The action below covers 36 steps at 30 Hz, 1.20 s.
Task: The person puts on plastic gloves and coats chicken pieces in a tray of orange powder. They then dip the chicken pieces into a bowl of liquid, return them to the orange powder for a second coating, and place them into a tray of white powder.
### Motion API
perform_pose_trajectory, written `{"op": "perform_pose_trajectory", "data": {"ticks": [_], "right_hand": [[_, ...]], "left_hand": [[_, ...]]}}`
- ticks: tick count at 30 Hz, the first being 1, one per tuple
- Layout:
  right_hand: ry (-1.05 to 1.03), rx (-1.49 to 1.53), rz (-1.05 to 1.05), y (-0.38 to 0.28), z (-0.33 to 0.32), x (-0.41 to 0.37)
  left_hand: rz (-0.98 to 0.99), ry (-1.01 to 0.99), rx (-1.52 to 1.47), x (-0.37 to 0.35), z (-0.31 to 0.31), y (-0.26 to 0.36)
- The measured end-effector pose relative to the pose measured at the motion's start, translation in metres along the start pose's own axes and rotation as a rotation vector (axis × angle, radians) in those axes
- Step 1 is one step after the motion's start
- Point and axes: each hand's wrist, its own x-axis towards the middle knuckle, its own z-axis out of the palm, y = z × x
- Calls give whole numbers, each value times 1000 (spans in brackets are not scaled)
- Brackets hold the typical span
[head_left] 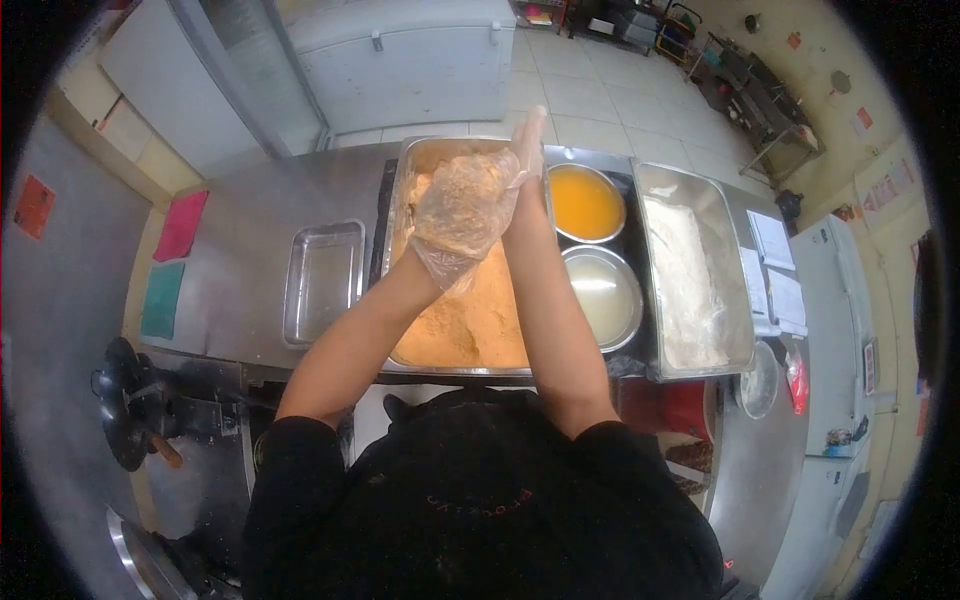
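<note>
- Here, reaches both bare forearms forward over a deep metal tray [460,371] of orange crumb [460,328], straight ahead on the steel counter [250,270].
- Has the left hand [463,205] in a loose, clear plastic glove, dusted with orange crumb, above the far half of the tray.
- Cannot tell the spread of the left fingers, nor any hold on something, through the crumpled, clouded plastic.
- Holds the right hand [527,150] near the tray's far right corner, also in clear plastic, with fingers straight, close together and pointing away.
- Cannot tell contact from a narrow gap between right hand and left glove, nor anything gripped in the right palm.
- Has, just right of the crumb, a metal bowl [590,241] of orange liquid and a nearer bowl [638,300] of cloudy pale liquid.
- Has, past the bowls, a long tray [738,300] of white powder, with papers [770,240] on its far side.
- Has a shallower tray [325,285] to the left, and a pink sheet [180,225] and green sheet [162,300] well apart.
</note>
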Motion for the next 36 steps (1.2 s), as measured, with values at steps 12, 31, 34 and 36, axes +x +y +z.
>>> {"op": "perform_pose_trajectory", "data": {"ticks": [12,31,34,36], "right_hand": [[14,343,-35,-13,4,18],[-65,410,-89,-2,-12,23],[-405,184,-142,10,-45,32],[-238,287,-110,8,-48,44]], "left_hand": [[-253,-34,198,14,-9,-6],[-144,-209,-19,-27,-1,2],[-42,-200,75,-34,-1,2],[-59,-177,46,-40,8,-5]]}}
